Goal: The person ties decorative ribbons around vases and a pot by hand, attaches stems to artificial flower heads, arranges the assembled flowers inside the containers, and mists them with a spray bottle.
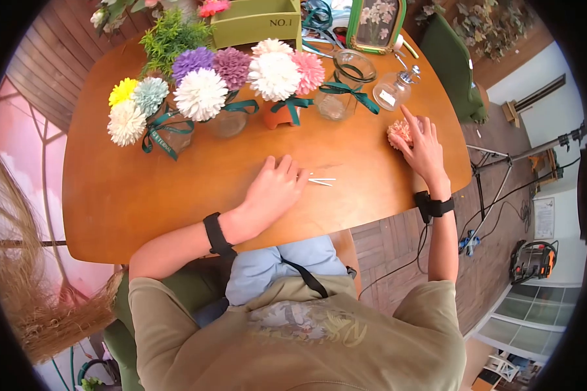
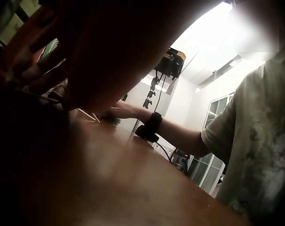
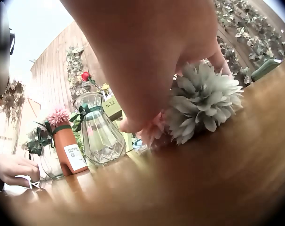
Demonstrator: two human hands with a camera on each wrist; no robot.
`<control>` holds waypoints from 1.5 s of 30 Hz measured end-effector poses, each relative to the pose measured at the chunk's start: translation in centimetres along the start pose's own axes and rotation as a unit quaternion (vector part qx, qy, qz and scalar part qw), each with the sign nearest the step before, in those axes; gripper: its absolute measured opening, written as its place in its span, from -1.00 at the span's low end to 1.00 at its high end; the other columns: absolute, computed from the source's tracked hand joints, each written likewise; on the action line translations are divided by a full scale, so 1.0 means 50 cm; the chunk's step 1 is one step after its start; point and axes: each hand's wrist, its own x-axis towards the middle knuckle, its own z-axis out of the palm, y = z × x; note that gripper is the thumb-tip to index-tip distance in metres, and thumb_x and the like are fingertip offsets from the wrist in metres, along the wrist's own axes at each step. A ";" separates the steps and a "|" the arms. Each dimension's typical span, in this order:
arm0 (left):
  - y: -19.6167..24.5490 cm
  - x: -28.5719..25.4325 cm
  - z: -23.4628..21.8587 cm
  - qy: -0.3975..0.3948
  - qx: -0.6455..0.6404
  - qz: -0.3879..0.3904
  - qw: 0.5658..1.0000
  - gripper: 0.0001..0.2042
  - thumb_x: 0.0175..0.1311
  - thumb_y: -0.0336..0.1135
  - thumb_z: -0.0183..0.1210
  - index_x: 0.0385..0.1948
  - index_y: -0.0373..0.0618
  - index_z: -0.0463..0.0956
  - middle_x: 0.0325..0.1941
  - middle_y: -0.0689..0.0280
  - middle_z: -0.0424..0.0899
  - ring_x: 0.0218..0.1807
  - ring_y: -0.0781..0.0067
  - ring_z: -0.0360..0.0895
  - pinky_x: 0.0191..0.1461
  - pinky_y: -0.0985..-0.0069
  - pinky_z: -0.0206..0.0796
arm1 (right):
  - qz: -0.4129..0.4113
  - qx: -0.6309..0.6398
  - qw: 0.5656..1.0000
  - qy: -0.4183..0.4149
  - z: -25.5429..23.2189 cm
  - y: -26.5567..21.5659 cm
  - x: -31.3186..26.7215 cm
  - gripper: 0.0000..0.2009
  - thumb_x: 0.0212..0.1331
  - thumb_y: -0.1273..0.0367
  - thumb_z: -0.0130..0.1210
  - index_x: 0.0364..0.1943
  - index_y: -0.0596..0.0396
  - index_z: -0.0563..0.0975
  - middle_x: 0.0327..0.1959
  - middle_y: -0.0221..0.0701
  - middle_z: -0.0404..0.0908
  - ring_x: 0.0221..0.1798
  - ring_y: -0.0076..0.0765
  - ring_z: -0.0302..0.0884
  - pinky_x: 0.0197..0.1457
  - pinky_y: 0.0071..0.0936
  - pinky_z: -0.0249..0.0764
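Note:
My left hand [image 1: 277,189] rests on the wooden table with its fingers loosely bent. Thin white sticks [image 1: 323,182] lie right at its fingertips; the right wrist view also has the white sticks [image 3: 33,183] beside that hand. Toward the table's right edge, my right hand [image 1: 425,148] reaches over a peach-pink artificial flower head [image 1: 399,134], index finger extended and thumb beside the petals. A pale grey-green flower [image 3: 203,101] sits under the same hand in the right wrist view, hidden by it from above. The left wrist view is dark, mostly filled by the left hand.
Glass vases with teal ribbons, including a ribboned jar [image 1: 336,104], stand across the back with several pompom flowers [image 1: 202,94]. An orange vase [image 3: 71,150] is among them. A clear spray bottle [image 1: 392,90] stands beyond my right hand. Behind are a green box [image 1: 257,26] and framed picture [image 1: 377,25].

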 end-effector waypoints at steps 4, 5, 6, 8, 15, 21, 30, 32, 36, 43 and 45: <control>0.003 -0.010 -0.001 0.011 0.006 -0.001 1.000 -0.86 0.20 -0.33 0.19 -0.26 -0.11 0.53 -0.35 0.31 0.50 -0.16 0.37 0.48 -0.18 0.39 0.36 | -0.009 -0.010 1.000 0.013 -0.010 -0.002 0.003 -0.29 0.36 -0.12 0.14 0.57 -0.41 0.25 0.28 -0.20 0.45 0.29 0.07 0.43 0.09 -0.03 0.62; 0.003 -0.010 -0.003 -0.003 0.022 0.003 1.000 -0.85 0.21 -0.32 0.19 -0.24 -0.11 0.53 -0.35 0.31 0.50 -0.14 0.37 0.47 -0.16 0.39 0.36 | -0.006 -0.013 0.999 0.029 -0.013 -0.005 0.005 -0.30 0.38 -0.12 0.12 0.57 -0.43 0.24 0.32 -0.20 0.44 0.32 0.08 0.41 0.11 -0.03 0.61; 0.003 -0.011 -0.005 -0.017 0.039 0.007 0.999 -0.84 0.21 -0.32 0.19 -0.22 -0.11 0.54 -0.34 0.31 0.49 -0.13 0.37 0.47 -0.14 0.39 0.37 | -0.010 -0.013 0.999 0.028 -0.019 -0.011 0.009 -0.30 0.38 -0.12 0.12 0.57 -0.43 0.24 0.32 -0.20 0.44 0.32 0.08 0.41 0.11 -0.03 0.61; 0.010 -0.011 -0.012 -0.024 0.046 -0.005 0.999 -0.81 0.21 -0.31 0.20 -0.19 -0.13 0.54 -0.32 0.31 0.50 -0.12 0.36 0.48 -0.11 0.38 0.38 | -0.023 -0.012 0.997 0.077 -0.044 -0.025 0.020 -0.34 0.40 -0.05 0.13 0.55 -0.34 0.28 0.32 -0.18 0.43 0.35 0.06 0.41 0.10 -0.01 0.60; 0.017 -0.015 -0.016 -0.043 0.077 -0.008 0.996 -0.72 0.22 -0.29 0.20 -0.06 -0.17 0.54 -0.25 0.27 0.56 -0.05 0.33 0.50 -0.09 0.36 0.38 | -0.168 0.219 0.929 0.248 -0.153 -0.214 0.088 -0.44 0.16 0.26 0.44 0.26 0.04 0.56 0.08 -0.25 0.65 0.01 -0.05 0.63 -0.05 -0.23 0.61; 0.020 -0.012 0.002 -0.022 0.042 -0.005 0.999 -0.72 0.19 -0.28 0.20 -0.08 -0.15 0.55 -0.28 0.30 0.57 -0.09 0.34 0.51 -0.11 0.37 0.37 | -0.309 0.096 0.911 0.256 -0.180 -0.422 0.217 -0.36 0.16 -0.12 0.34 0.28 -0.18 0.56 0.10 -0.21 0.59 0.07 -0.04 0.60 -0.08 -0.19 0.64; 0.009 -0.011 0.001 -0.030 0.021 0.005 0.999 -0.78 0.13 -0.30 0.24 -0.20 -0.12 0.53 -0.32 0.29 0.58 -0.13 0.34 0.52 -0.14 0.37 0.39 | -0.311 0.109 0.931 0.158 -0.114 -0.439 0.276 -0.58 0.27 -0.04 0.27 0.03 -0.11 0.61 -0.06 -0.21 0.56 -0.10 -0.01 0.65 -0.18 -0.14 0.64; 0.004 -0.010 -0.010 -0.035 0.006 -0.006 0.999 -0.78 0.12 -0.30 0.24 -0.21 -0.11 0.53 -0.31 0.29 0.57 -0.13 0.35 0.51 -0.14 0.38 0.40 | -0.287 0.125 0.938 0.152 -0.129 -0.433 0.278 -0.63 0.30 0.00 0.26 -0.01 -0.08 0.61 -0.07 -0.20 0.57 -0.18 -0.01 0.67 -0.20 -0.14 0.63; -0.002 0.003 -0.072 -0.029 -0.011 -0.060 0.998 -0.75 0.14 -0.29 0.25 -0.17 -0.14 0.55 -0.14 0.22 0.58 0.02 0.30 0.52 -0.08 0.40 0.43 | -0.278 0.213 0.884 0.311 -0.204 -0.395 0.253 -0.72 0.30 0.16 0.27 -0.06 0.02 0.61 -0.15 -0.21 0.56 -0.29 -0.04 0.65 -0.25 -0.21 0.59; -0.025 0.012 -0.215 0.355 -0.109 -0.094 0.924 -0.47 0.16 -0.26 0.36 0.16 -0.28 0.48 0.22 0.06 0.53 0.32 0.11 0.45 0.15 0.13 0.45 | -0.095 0.597 0.770 0.205 -0.235 -0.392 0.059 -0.76 0.48 0.25 0.09 -0.04 0.17 0.48 -0.22 -0.34 0.58 -0.23 -0.53 0.56 -0.26 -0.42 0.48; -0.032 0.015 -0.236 0.329 -0.228 -0.117 0.909 -0.44 0.23 -0.31 0.35 0.25 -0.32 0.41 0.14 -0.03 0.59 0.18 -0.03 0.56 0.10 0.06 0.46 | -0.125 0.602 0.763 0.200 -0.199 -0.398 0.025 -0.78 0.51 0.27 0.03 -0.06 0.16 0.46 -0.20 -0.37 0.54 -0.20 -0.57 0.47 -0.19 -0.49 0.42</control>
